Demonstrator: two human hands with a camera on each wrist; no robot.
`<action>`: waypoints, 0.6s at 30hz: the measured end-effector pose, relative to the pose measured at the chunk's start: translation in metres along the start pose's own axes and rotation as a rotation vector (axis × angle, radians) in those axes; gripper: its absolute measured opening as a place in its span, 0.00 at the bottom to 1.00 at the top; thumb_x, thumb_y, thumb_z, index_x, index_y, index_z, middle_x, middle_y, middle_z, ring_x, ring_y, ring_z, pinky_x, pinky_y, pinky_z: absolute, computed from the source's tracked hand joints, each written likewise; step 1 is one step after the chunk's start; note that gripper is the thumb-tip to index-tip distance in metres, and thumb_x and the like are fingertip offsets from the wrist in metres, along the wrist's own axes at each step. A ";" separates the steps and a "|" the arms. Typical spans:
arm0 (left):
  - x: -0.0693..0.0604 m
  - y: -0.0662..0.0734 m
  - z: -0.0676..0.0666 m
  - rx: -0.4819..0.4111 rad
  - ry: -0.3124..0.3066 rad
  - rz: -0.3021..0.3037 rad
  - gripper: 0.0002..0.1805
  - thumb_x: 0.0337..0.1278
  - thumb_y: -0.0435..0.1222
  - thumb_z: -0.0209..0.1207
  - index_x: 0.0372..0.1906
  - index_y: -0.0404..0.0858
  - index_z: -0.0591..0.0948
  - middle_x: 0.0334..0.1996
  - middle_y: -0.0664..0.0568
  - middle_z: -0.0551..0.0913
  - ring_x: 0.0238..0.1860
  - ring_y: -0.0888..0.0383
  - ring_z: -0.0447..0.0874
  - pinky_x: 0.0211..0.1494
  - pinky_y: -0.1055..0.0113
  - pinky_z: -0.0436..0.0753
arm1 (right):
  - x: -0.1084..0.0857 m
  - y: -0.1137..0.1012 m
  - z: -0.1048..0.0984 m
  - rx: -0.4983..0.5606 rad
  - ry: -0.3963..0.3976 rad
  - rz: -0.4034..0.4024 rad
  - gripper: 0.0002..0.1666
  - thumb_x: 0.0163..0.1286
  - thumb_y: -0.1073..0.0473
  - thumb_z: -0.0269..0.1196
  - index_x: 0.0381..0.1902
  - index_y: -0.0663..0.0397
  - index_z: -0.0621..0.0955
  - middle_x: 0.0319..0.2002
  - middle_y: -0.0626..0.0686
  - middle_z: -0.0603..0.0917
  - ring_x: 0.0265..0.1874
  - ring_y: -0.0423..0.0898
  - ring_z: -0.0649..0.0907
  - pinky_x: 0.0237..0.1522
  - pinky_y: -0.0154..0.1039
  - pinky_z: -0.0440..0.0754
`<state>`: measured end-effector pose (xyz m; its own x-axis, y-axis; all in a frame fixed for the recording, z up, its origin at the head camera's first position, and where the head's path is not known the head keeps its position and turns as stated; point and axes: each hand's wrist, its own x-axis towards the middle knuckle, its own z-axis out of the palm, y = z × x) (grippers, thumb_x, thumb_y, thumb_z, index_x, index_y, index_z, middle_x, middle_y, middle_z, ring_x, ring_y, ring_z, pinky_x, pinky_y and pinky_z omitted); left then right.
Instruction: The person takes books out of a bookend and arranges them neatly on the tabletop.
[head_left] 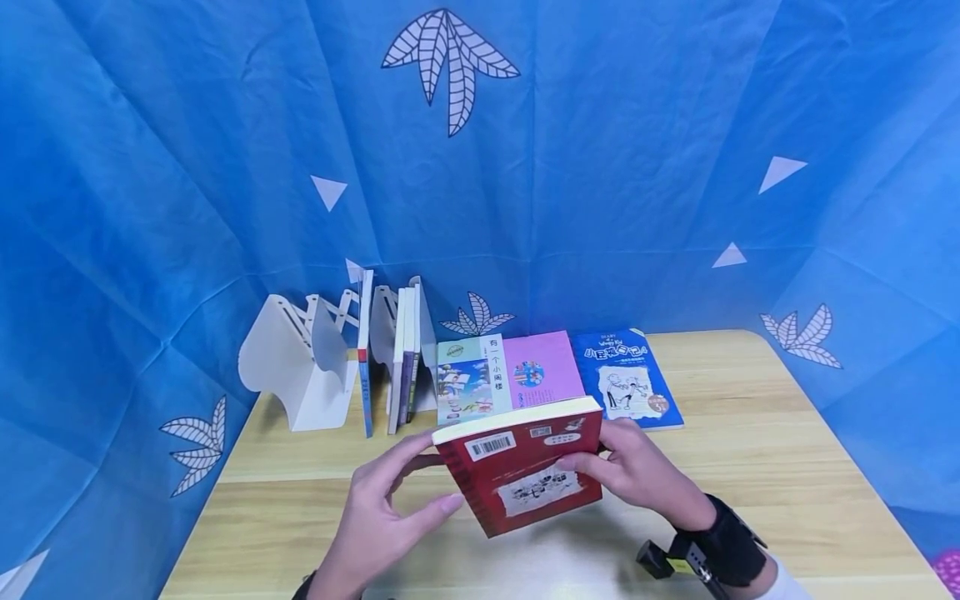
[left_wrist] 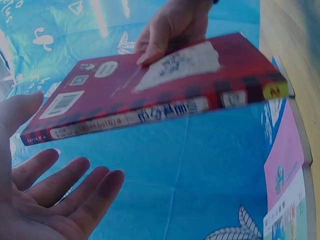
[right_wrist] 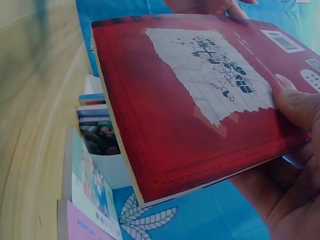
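Observation:
A red paperback book (head_left: 525, 475), its barcoded back cover facing me, is held tilted above the table. My right hand (head_left: 637, 471) grips its right side, thumb on the cover and fingers behind; the right wrist view shows the thumb (right_wrist: 295, 102) beside the torn-paper drawing. Beside the spine edge my left hand (head_left: 390, 508) is spread, thumb and fingers parted around the corner. In the left wrist view, a gap shows between these fingers (left_wrist: 75, 185) and the spine, which carries a yellow label with a 2.
A white expandable bookend rack (head_left: 318, 392) stands at the back left, with several upright books (head_left: 405, 358) in it. To its right lie a book with a picture cover (head_left: 468, 379), a pink book (head_left: 542, 367) and a blue book (head_left: 630, 379). Blue cloth (head_left: 600, 167) hangs behind the wooden table (head_left: 750, 417).

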<state>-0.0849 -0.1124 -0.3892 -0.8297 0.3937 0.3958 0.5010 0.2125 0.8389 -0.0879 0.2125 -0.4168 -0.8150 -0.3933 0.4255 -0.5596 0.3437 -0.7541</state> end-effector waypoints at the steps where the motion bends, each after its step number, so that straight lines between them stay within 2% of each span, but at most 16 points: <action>1: 0.001 -0.002 -0.001 0.007 0.012 0.031 0.35 0.58 0.28 0.72 0.70 0.46 0.76 0.66 0.52 0.83 0.59 0.59 0.88 0.63 0.71 0.86 | 0.000 0.000 -0.001 -0.004 0.005 -0.005 0.22 0.68 0.70 0.68 0.60 0.63 0.80 0.48 0.61 0.91 0.44 0.37 0.90 0.40 0.32 0.91; 7: 0.007 -0.008 -0.005 0.050 0.114 0.155 0.38 0.53 0.20 0.70 0.71 0.36 0.74 0.68 0.42 0.81 0.65 0.62 0.83 0.64 0.71 0.85 | 0.001 0.002 -0.006 -0.043 0.047 -0.039 0.22 0.65 0.72 0.70 0.57 0.62 0.81 0.44 0.60 0.92 0.40 0.37 0.91 0.35 0.32 0.91; 11: 0.012 -0.009 -0.005 0.127 0.195 0.188 0.37 0.52 0.20 0.71 0.70 0.36 0.75 0.66 0.40 0.82 0.65 0.66 0.83 0.63 0.73 0.85 | 0.000 0.001 -0.011 -0.044 0.058 -0.017 0.20 0.66 0.70 0.69 0.56 0.62 0.82 0.44 0.60 0.92 0.40 0.37 0.91 0.36 0.31 0.90; 14: 0.014 -0.010 -0.006 0.199 0.240 0.188 0.38 0.50 0.21 0.72 0.69 0.37 0.76 0.66 0.41 0.83 0.63 0.69 0.83 0.64 0.76 0.83 | 0.000 0.001 -0.015 -0.056 0.065 -0.003 0.19 0.67 0.69 0.69 0.55 0.62 0.82 0.44 0.60 0.92 0.40 0.38 0.91 0.37 0.31 0.90; 18: 0.016 -0.012 -0.008 0.300 0.284 0.166 0.38 0.50 0.23 0.74 0.70 0.39 0.77 0.66 0.43 0.83 0.67 0.67 0.80 0.70 0.79 0.77 | -0.001 0.002 -0.019 -0.083 0.082 -0.006 0.19 0.66 0.69 0.70 0.54 0.63 0.82 0.44 0.60 0.92 0.40 0.37 0.91 0.37 0.32 0.91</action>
<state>-0.1066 -0.1160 -0.3899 -0.7460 0.1915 0.6378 0.6473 0.4337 0.6268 -0.0911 0.2302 -0.4096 -0.8195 -0.3251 0.4719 -0.5720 0.4125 -0.7090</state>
